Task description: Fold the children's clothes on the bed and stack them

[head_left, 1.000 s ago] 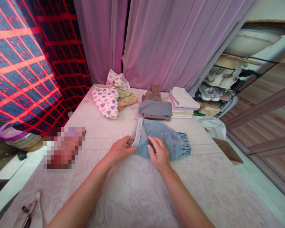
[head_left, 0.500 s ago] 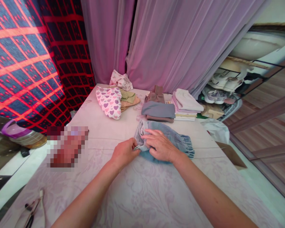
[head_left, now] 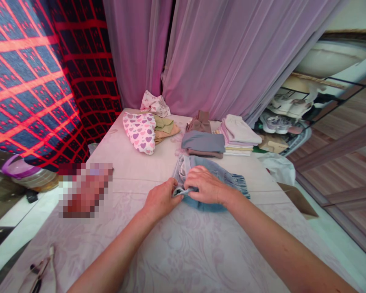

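Pale floral cloth (head_left: pixel 183 252) covers the long table, and at its near left corner lies a small dark-handled tool (head_left: pixel 38 276), too cut off to name surely. Just ahead, the left hand (head_left: pixel 161 199) and right hand (head_left: pixel 205 186) meet on a light-blue denim garment (head_left: pixel 209 173), bunched on the cloth right of centre. The left fingers (head_left: pixel 171 188) narrow into a pinch on a folded edge at the garment's near side; the right fingers (head_left: pixel 195 179) curl down over the denim beside them, gathering it. A ruffled cuff (head_left: pixel 242 189) shows at the garment's right end. Left of the hands sits a pixelated blur (head_left: pixel 85 189).

Farther along the table are a heart-print cloth (head_left: pixel 139 132), folded olive and tan clothes (head_left: pixel 164 130), a crumpled floral piece (head_left: pixel 155 104), a brown garment (head_left: pixel 199 123), a grey folded stack (head_left: pixel 203 142) and a pale stack (head_left: pixel 239 132). Past the table's right edge are a white plastic bag (head_left: pixel 277 167) and a cardboard flap (head_left: pixel 297 199), with shoes on a rack (head_left: pixel 282 116) beyond. Mauve curtains (head_left: pixel 232 53) hang behind.
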Demonstrator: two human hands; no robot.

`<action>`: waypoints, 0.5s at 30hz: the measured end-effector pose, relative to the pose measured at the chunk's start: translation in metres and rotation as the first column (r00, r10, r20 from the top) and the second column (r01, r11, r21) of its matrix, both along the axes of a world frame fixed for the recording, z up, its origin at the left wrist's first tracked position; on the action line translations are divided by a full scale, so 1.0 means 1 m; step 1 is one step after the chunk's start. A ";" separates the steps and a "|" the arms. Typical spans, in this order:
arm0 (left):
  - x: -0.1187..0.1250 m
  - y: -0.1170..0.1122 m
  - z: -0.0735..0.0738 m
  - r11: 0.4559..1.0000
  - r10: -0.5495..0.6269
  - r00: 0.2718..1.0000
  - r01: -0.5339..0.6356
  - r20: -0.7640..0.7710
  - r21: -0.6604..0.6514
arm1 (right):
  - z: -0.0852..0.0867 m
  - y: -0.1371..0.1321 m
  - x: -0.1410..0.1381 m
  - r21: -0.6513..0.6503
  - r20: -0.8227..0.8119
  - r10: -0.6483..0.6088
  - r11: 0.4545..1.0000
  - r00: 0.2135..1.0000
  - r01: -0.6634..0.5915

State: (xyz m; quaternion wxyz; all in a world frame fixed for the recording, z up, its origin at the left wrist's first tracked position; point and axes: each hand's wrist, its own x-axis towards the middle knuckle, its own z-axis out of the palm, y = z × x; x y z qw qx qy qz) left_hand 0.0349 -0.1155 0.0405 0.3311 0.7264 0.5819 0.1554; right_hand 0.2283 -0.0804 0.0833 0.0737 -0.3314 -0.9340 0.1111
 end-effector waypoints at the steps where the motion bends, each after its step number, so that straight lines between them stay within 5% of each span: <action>1: -0.002 0.001 -0.001 1.000 -0.022 0.999 0.023 0.039 -0.010 | 0.000 -0.002 0.000 0.028 -0.014 0.002 1.000 1.000 -0.002; 8: -0.008 0.011 -0.012 0.995 -0.019 0.952 0.050 0.306 -0.091 | -0.002 -0.015 0.010 0.192 -0.058 0.027 0.981 0.998 -0.015; 15: 0.001 0.009 -0.015 0.996 0.086 0.975 -0.077 0.204 -0.053 | 0.001 -0.023 0.012 0.178 -0.023 -0.017 0.984 1.000 0.020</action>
